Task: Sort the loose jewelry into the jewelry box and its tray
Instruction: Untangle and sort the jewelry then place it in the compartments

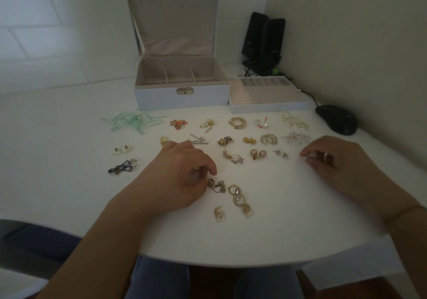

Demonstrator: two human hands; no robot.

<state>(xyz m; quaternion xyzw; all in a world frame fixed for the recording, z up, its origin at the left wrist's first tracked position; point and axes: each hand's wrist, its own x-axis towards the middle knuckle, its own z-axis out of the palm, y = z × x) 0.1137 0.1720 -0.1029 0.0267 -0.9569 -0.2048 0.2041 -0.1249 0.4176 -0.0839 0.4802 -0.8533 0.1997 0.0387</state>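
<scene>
The white jewelry box (182, 99) stands open at the back of the table, its lid upright. Its removable tray (269, 107) lies just to the right of it. Many small earrings and charms lie spread in rows in front, among them gold hoops (237, 122) and pearl studs (258, 153). My left hand (182, 171) rests on the table, fingertips pinched on a small gold earring (216, 185). Just right of it lie gold drop earrings (240, 200). My right hand (335, 160) hovers at the right, fingers curled around a small pale piece that I cannot make out.
A tangle of green ribbon (134, 119) lies at the left of the jewelry. A black computer mouse (336, 118) sits at the right by the wall, with black speakers (263, 42) and cables behind the tray. The table's front edge curves near my lap.
</scene>
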